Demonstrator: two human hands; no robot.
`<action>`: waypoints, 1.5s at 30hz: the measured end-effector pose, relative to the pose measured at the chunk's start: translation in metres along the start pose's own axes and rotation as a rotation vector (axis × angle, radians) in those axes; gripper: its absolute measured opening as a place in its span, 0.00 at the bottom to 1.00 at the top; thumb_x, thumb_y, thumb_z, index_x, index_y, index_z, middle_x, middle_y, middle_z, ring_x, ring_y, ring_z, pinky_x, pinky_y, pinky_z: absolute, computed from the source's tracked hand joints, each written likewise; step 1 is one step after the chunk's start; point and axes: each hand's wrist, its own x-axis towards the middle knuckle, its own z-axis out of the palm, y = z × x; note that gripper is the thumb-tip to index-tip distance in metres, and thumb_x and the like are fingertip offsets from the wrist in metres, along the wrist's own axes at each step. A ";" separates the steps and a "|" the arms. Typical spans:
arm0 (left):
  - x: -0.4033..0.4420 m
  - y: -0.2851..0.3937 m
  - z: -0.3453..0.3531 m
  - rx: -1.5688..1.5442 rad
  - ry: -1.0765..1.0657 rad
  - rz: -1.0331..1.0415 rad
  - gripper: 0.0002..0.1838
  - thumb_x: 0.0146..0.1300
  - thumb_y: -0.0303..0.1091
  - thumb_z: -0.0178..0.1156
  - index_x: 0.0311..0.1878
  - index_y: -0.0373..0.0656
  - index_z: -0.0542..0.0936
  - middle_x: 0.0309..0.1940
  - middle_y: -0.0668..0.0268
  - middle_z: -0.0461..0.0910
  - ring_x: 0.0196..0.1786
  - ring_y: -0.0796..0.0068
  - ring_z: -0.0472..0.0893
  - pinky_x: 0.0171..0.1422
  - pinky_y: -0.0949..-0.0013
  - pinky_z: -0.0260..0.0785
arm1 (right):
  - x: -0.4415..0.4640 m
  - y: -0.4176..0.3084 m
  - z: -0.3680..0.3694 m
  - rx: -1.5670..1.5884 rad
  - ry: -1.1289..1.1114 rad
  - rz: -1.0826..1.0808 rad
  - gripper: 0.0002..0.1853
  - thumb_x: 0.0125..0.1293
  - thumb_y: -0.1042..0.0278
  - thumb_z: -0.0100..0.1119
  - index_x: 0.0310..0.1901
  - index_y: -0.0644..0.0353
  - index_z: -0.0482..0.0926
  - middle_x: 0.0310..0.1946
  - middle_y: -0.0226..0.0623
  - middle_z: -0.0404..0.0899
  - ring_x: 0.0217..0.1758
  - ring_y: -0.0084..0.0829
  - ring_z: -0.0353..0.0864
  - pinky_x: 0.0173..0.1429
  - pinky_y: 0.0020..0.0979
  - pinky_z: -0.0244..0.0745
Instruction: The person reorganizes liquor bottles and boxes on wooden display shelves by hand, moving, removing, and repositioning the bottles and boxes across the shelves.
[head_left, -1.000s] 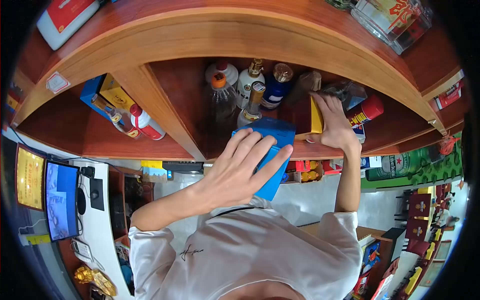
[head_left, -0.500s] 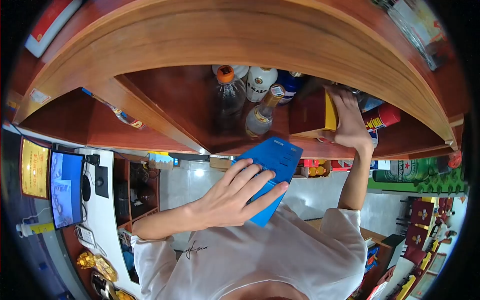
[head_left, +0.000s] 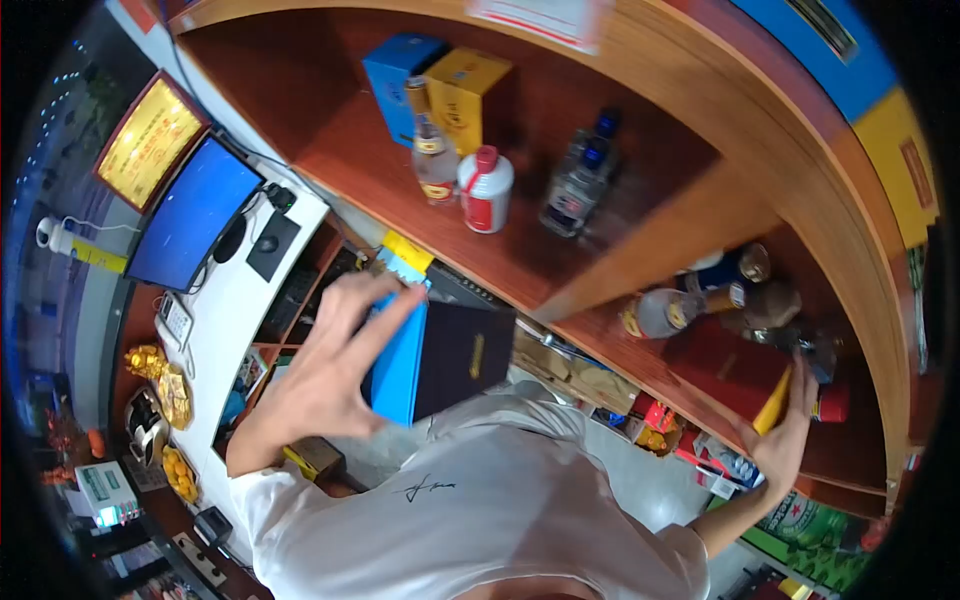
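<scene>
My left hand (head_left: 335, 360) grips a blue box (head_left: 400, 350) by its blue side, away from the shelf; a dark face (head_left: 465, 360) of it points right. At the right, my right hand (head_left: 785, 430) has its fingers around the yellow end of a dark red box (head_left: 725, 370) on the shelf. Close to that box stand a clear bottle with a gold cap (head_left: 665, 312) and a dark blue bottle (head_left: 725, 270). A red-capped white bottle (head_left: 486, 192), a blue box (head_left: 398, 85) and a yellow box (head_left: 465, 95) sit in the left compartment.
A wooden divider (head_left: 650, 245) separates the compartments. Two clear bottles with blue caps (head_left: 578, 185) stand left of it. Further left are a monitor (head_left: 195, 215) and a white desk (head_left: 225, 320). Below the shelf, goods (head_left: 655, 425) lie near the floor.
The view has swung toward the left compartment. My left hand has carried the blue box left and turned it, showing its dark face. My right hand remains on the dark red box.
</scene>
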 end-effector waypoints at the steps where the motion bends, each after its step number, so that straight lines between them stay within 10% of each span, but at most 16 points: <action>1: -0.003 -0.016 -0.003 0.067 0.028 -0.064 0.64 0.22 0.35 0.76 0.76 0.38 0.67 0.66 0.48 0.66 0.70 0.43 0.66 0.78 0.50 0.56 | -0.005 -0.013 -0.006 0.009 -0.006 0.002 0.60 0.35 0.68 0.79 0.77 0.60 0.62 0.71 0.54 0.65 0.74 0.56 0.63 0.79 0.48 0.59; 11: 0.045 -0.259 -0.087 0.338 0.283 -0.105 0.63 0.33 0.36 0.84 0.79 0.43 0.63 0.69 0.48 0.66 0.71 0.45 0.65 0.79 0.51 0.57 | -0.055 -0.194 -0.009 0.072 -0.075 0.201 0.68 0.25 0.71 0.82 0.79 0.61 0.59 0.69 0.54 0.64 0.73 0.57 0.64 0.78 0.47 0.59; 27: 0.273 -0.478 -0.155 0.267 -0.188 0.070 0.68 0.36 0.34 0.83 0.82 0.44 0.53 0.81 0.48 0.54 0.83 0.48 0.51 0.87 0.57 0.49 | -0.015 -0.402 0.035 0.096 -0.311 0.192 0.64 0.29 0.62 0.87 0.73 0.70 0.65 0.65 0.56 0.69 0.66 0.57 0.71 0.71 0.46 0.70; 35: 0.256 -0.447 -0.157 0.425 -0.157 -0.039 0.69 0.39 0.27 0.81 0.84 0.53 0.49 0.85 0.53 0.43 0.86 0.50 0.41 0.89 0.57 0.43 | -0.018 -0.389 0.052 0.024 -0.237 0.176 0.62 0.29 0.62 0.87 0.73 0.66 0.67 0.65 0.52 0.70 0.66 0.55 0.71 0.70 0.47 0.69; 36: 0.255 -0.444 -0.153 0.566 -0.141 -0.062 0.68 0.42 0.41 0.83 0.84 0.52 0.49 0.85 0.52 0.43 0.86 0.49 0.41 0.88 0.51 0.44 | -0.020 -0.385 0.056 0.022 -0.227 0.189 0.61 0.29 0.63 0.87 0.72 0.65 0.68 0.65 0.52 0.70 0.66 0.55 0.70 0.70 0.48 0.69; 45: 0.270 -0.304 -0.098 0.473 -0.273 0.274 0.66 0.44 0.50 0.81 0.84 0.54 0.51 0.84 0.50 0.44 0.85 0.46 0.42 0.86 0.45 0.42 | -0.022 -0.352 0.075 -0.027 -0.219 0.174 0.61 0.28 0.64 0.87 0.72 0.63 0.68 0.64 0.52 0.70 0.66 0.55 0.69 0.72 0.48 0.65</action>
